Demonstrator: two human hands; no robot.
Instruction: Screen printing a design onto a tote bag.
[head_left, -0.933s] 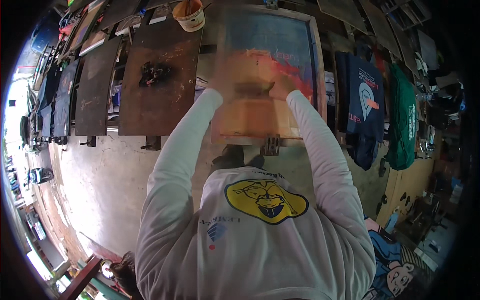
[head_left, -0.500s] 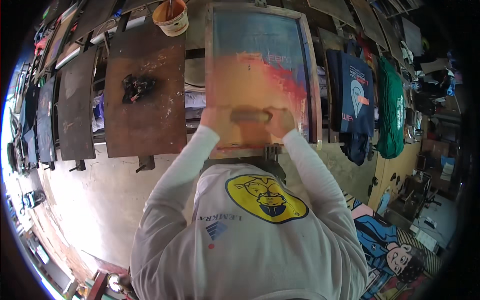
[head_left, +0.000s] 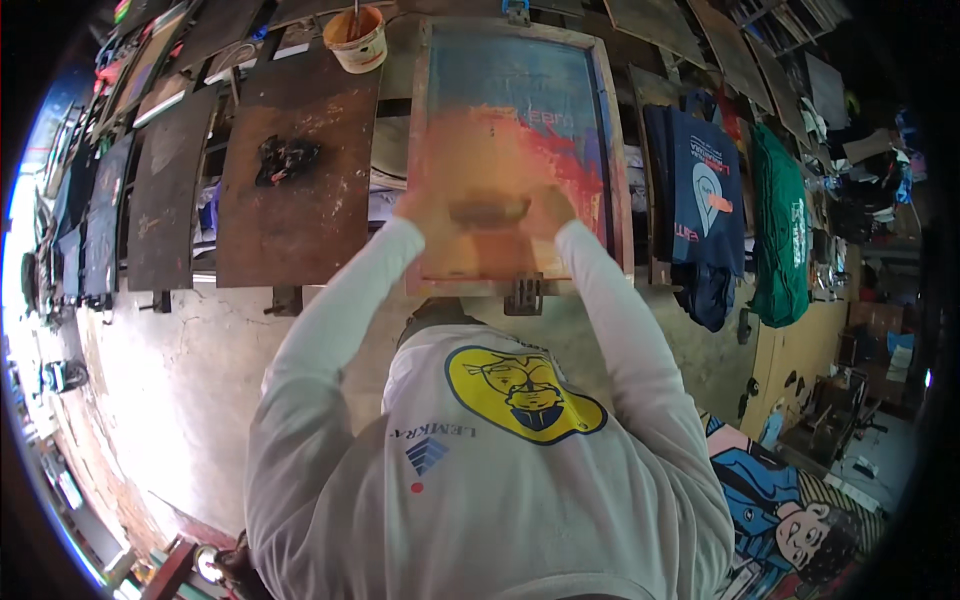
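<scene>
A wooden-framed printing screen [head_left: 570, 80] lies in front of me, blue at the far part and smeared with orange and red ink nearer me. A squeegee [head_left: 488, 210] crosses its orange part, blurred by motion. My left hand [head_left: 420, 200] is at the squeegee's left end, its fingers smeared. My right hand [head_left: 550, 205], also blurred, grips the right end. A metal clamp [head_left: 523, 293] is at the screen's near edge.
Dark boards [head_left: 290, 230] run to the left, one bearing a crumpled black bundle [head_left: 287, 160]. A bucket of orange ink [head_left: 355, 50] stands behind them. Navy printed fabric [head_left: 700, 180] and green fabric [head_left: 778, 220] hang over boards at right. A concrete floor [head_left: 190, 390] shows below.
Both hands and the squeegee moved down the screen toward me, then back partway toward its far end. The view has shifted slightly.
</scene>
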